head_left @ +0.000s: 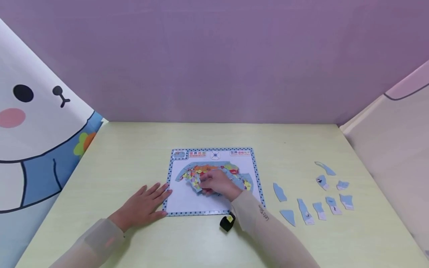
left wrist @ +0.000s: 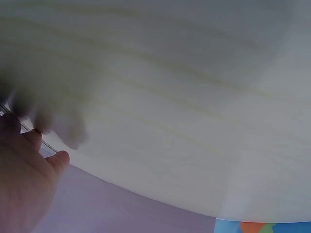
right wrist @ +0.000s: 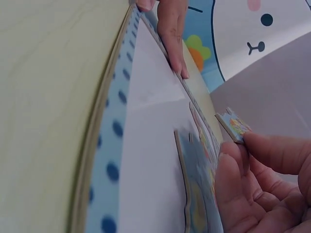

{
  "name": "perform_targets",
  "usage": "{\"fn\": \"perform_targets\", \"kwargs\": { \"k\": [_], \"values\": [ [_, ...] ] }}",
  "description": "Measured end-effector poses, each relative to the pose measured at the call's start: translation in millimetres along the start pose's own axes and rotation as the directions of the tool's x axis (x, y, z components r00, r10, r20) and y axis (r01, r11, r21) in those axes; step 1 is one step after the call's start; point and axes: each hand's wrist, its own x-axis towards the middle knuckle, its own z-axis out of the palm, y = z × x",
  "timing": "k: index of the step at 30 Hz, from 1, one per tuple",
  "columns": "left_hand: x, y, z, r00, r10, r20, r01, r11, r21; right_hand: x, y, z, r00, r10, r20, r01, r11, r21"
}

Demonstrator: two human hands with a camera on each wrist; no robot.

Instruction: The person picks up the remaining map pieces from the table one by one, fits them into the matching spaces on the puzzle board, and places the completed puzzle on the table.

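Observation:
A world-map puzzle board (head_left: 187, 204) with a blue dotted border lies on the table. Joined map pieces (head_left: 204, 165) cover part of its white field. Between thumb and fingers my right hand (head_left: 218, 182) pinches a small puzzle piece (right wrist: 234, 125), held tilted just above the board in the right wrist view. Spread out flat, my left hand (head_left: 144, 204) touches the board's left edge with its fingertips. The left wrist view shows only part of the left hand (left wrist: 29, 179) beside the board's edge.
Several loose blue puzzle pieces (head_left: 304, 213) lie spread on the table (head_left: 134, 149) right of the board. A small black object (head_left: 227, 222) with a yellow mark is at the right wrist. A purple backdrop (head_left: 214, 67) rises behind the table, with printed cloth (head_left: 37, 123) at the left.

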Motion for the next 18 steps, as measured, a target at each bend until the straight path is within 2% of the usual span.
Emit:
{"fn": "perform_targets", "kwargs": {
  "k": [9, 18],
  "values": [
    [2.6, -1.1, -0.5, 1.000, 0.000, 0.019, 0.000, 1.000, -0.003, 2.7, -3, 15, 1.000, 0.000, -0.002, 0.000, 1.000, 0.015],
    [2.7, 0.5, -2.7, 1.000, 0.003, 0.024, -0.003, 1.000, -0.017, 5.2, -4, 27, 0.999, 0.033, -0.032, -0.032, 0.999, 0.039]
  ]
}}
